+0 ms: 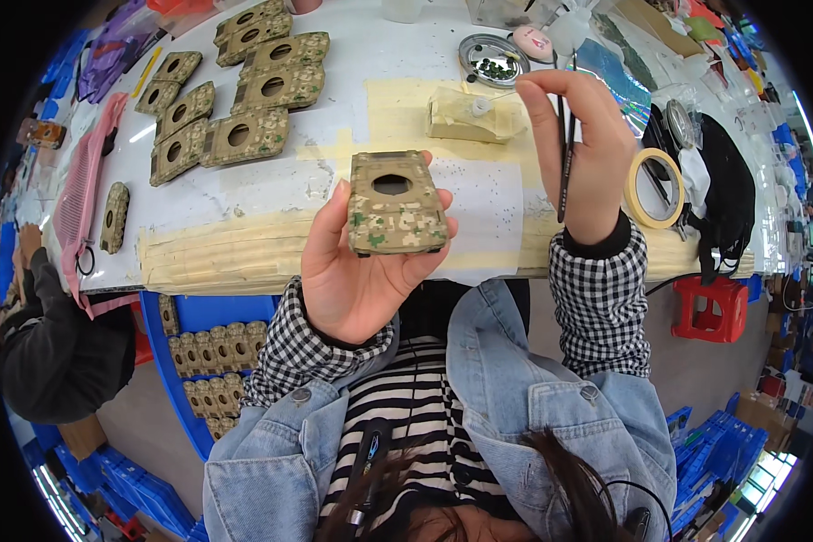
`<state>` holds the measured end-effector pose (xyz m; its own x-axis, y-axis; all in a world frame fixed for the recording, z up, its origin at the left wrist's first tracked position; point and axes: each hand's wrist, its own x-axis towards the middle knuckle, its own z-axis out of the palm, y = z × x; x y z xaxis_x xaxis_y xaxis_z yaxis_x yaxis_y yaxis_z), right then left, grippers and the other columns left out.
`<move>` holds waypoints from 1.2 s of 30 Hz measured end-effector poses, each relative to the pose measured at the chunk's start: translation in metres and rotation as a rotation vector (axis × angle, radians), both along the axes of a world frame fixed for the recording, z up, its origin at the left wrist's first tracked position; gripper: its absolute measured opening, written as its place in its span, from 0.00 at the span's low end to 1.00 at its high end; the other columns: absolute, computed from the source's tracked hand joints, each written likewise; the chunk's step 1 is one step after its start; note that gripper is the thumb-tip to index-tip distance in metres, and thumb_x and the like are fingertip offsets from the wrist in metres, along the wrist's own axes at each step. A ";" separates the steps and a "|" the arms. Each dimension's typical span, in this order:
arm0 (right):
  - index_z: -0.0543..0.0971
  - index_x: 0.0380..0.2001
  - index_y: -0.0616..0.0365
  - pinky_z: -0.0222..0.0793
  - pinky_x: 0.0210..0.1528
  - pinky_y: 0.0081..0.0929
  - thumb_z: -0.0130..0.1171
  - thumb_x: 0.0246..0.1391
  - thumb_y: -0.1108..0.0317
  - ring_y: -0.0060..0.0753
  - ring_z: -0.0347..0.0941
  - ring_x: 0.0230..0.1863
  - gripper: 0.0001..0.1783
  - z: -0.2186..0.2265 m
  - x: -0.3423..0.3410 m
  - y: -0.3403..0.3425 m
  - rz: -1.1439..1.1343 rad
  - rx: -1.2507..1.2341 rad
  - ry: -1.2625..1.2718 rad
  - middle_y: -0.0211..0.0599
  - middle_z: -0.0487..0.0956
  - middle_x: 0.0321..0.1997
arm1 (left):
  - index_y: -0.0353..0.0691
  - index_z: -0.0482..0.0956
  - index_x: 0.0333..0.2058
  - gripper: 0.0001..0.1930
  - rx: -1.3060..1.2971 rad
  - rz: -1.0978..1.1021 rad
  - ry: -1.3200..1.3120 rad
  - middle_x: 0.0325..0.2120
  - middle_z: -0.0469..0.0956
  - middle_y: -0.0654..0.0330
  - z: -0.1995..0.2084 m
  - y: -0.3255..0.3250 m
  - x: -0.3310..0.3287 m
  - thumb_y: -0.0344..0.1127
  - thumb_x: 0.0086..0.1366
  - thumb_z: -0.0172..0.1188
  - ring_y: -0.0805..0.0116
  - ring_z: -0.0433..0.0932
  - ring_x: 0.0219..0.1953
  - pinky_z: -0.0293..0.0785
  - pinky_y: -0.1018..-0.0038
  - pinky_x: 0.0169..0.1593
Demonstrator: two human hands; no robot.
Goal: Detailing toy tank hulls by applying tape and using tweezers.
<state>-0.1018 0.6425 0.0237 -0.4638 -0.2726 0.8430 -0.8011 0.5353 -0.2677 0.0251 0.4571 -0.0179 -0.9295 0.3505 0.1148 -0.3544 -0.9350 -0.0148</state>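
My left hand [350, 298] holds a camouflage model tank hull [396, 217] from below, thumb on its left side and fingertips on its right. The hull has a round hole in its top and lies tilted towards me. Raised to its right, my right hand [601, 135] has thumb and forefinger pinched together; whether a tiny piece sits between them I cannot make out. Slim black tweezers [565, 172] hang upright within that hand, their joined end down. Beyond the hull stands a block wrapped in yellowish tape [470, 126]. A round dish [465, 56] holds small dark green pieces.
More camouflage hulls [285, 88] stand in rows at the far left, and a narrow one [115, 217] lies nearer. A tape roll [639, 185] and a black cloth [727, 181] lie right. Below the table edge, a blue tray [185, 397] holds several hulls. Another person [63, 343] sits left.
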 end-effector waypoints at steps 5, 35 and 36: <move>0.78 0.33 0.60 0.67 0.32 0.27 0.62 0.50 0.68 0.37 0.72 0.28 0.08 -0.011 -0.004 0.002 0.037 0.109 -0.090 0.37 0.77 0.27 | 0.35 0.44 0.65 0.33 0.017 0.042 0.006 0.58 0.60 0.40 0.002 0.002 0.001 0.51 0.71 0.37 0.44 0.68 0.56 0.72 0.58 0.57; 0.79 0.39 0.68 0.73 0.38 0.16 0.55 0.60 0.67 0.22 0.77 0.34 0.13 -0.036 0.041 0.047 0.228 -0.445 -1.159 0.38 0.81 0.33 | 0.38 0.32 0.66 0.43 -0.088 0.067 0.032 0.66 0.34 0.45 -0.014 -0.005 -0.007 0.49 0.67 0.50 0.52 0.64 0.59 0.65 0.60 0.63; 0.79 0.39 0.68 0.73 0.38 0.16 0.55 0.60 0.67 0.22 0.77 0.34 0.13 -0.036 0.041 0.047 0.228 -0.443 -1.160 0.38 0.81 0.33 | 0.38 0.32 0.66 0.43 -0.087 0.065 0.031 0.66 0.34 0.45 -0.015 -0.005 -0.007 0.49 0.66 0.50 0.52 0.64 0.59 0.65 0.60 0.63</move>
<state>-0.0607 0.6894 -0.0120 -0.9700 -0.2429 0.0116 -0.0372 0.1011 -0.9942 0.0183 0.4524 -0.0324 -0.9471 0.2994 0.1152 -0.2919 -0.9533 0.0775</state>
